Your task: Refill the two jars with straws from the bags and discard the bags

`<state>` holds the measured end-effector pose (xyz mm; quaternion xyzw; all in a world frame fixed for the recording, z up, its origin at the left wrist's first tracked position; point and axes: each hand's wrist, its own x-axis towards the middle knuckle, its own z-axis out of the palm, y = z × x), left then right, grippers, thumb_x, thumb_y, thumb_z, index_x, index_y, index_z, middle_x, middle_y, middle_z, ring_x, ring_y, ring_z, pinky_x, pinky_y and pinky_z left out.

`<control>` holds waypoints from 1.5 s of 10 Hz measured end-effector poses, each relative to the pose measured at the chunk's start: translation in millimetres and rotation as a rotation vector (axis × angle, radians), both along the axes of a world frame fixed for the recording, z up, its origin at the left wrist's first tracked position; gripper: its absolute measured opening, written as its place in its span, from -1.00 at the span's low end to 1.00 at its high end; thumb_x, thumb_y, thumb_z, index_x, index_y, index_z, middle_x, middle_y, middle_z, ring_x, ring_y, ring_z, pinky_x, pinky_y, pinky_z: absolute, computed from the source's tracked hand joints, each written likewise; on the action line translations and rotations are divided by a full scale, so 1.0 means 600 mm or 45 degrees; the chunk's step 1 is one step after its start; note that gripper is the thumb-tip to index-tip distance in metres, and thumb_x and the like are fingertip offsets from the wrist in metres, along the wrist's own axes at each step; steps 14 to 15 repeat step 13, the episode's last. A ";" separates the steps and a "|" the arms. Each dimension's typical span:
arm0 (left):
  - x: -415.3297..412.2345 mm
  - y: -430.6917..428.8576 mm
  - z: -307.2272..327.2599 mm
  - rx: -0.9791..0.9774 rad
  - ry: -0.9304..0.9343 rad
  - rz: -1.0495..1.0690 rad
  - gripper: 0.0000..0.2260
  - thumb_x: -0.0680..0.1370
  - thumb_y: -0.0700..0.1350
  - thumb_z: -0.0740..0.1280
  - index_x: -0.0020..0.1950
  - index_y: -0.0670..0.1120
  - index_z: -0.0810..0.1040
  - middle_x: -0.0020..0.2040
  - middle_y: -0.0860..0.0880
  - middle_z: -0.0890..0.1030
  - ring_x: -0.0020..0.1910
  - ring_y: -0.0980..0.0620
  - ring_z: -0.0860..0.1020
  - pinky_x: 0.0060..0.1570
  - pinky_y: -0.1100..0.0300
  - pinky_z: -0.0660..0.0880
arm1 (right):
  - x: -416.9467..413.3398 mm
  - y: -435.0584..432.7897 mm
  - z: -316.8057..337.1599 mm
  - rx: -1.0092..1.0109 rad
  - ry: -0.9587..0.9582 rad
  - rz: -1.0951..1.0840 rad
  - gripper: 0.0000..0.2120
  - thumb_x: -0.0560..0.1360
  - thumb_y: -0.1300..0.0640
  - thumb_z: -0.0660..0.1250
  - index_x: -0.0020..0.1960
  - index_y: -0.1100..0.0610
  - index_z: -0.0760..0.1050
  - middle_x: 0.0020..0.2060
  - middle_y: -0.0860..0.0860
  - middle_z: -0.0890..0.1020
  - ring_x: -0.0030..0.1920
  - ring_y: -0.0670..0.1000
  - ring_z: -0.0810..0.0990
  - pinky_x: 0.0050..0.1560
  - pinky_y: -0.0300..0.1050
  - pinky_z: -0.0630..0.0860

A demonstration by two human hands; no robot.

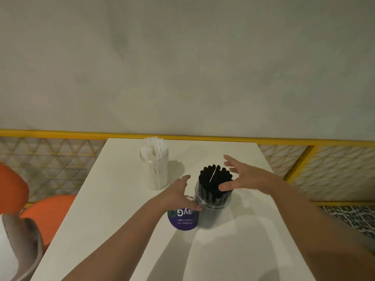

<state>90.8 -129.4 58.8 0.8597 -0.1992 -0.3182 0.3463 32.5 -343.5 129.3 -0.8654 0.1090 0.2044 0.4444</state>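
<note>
Two clear jars stand on a white table (113, 209). The far jar (155, 173) holds white straws (154, 148) that stick out of its top. The near jar (213, 207) is packed with black straws (215, 177). My left hand (179, 194) is open at the near jar's left side, with the thumb against its rim. My right hand (243, 175) hovers with spread fingers over and to the right of the black straws, its thumb touching them. No bags are in view.
A round purple sticker (180, 221) with white lettering lies on the table just left of the near jar. A yellow railing (60, 133) with mesh runs behind the table. Orange seats (46, 213) and a beige bag (24, 244) sit at the left.
</note>
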 end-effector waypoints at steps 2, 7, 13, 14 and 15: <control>-0.024 -0.034 -0.008 -0.107 -0.121 0.004 -0.10 0.28 -0.04 0.58 0.48 -0.03 0.14 0.30 0.01 0.41 0.28 -0.01 0.45 0.22 0.14 0.44 | -0.038 -0.004 -0.080 0.118 -0.020 0.002 -0.08 0.27 0.17 0.56 0.47 -0.01 0.11 0.34 -0.09 0.37 0.32 -0.08 0.32 0.23 -0.23 0.33; 0.088 -0.112 0.017 -0.154 -0.210 0.087 -0.23 0.32 -0.16 0.56 0.44 -0.11 0.26 0.32 -0.06 0.47 0.32 -0.08 0.42 0.19 0.22 0.33 | 0.103 -0.046 -0.096 0.134 -0.179 -0.093 -0.27 0.18 0.32 0.58 0.29 0.08 0.42 0.05 -0.09 0.58 0.10 -0.05 0.54 0.10 -0.19 0.48; 0.139 -0.126 0.007 0.071 -0.157 0.078 -0.12 0.41 0.00 0.49 0.53 -0.16 0.00 0.48 -0.13 0.25 0.43 -0.13 0.28 0.26 0.10 0.33 | 0.138 -0.077 -0.125 0.161 0.088 -0.251 0.23 0.21 0.15 0.59 0.52 -0.01 -0.25 0.49 0.04 0.17 0.41 0.13 0.27 0.22 0.06 0.37; 0.139 -0.126 0.007 0.071 -0.157 0.078 -0.12 0.41 0.00 0.49 0.53 -0.16 0.00 0.48 -0.13 0.25 0.43 -0.13 0.28 0.26 0.10 0.33 | 0.138 -0.077 -0.125 0.161 0.088 -0.251 0.23 0.21 0.15 0.59 0.52 -0.01 -0.25 0.49 0.04 0.17 0.41 0.13 0.27 0.22 0.06 0.37; 0.139 -0.126 0.007 0.071 -0.157 0.078 -0.12 0.41 0.00 0.49 0.53 -0.16 0.00 0.48 -0.13 0.25 0.43 -0.13 0.28 0.26 0.10 0.33 | 0.138 -0.077 -0.125 0.161 0.088 -0.251 0.23 0.21 0.15 0.59 0.52 -0.01 -0.25 0.49 0.04 0.17 0.41 0.13 0.27 0.22 0.06 0.37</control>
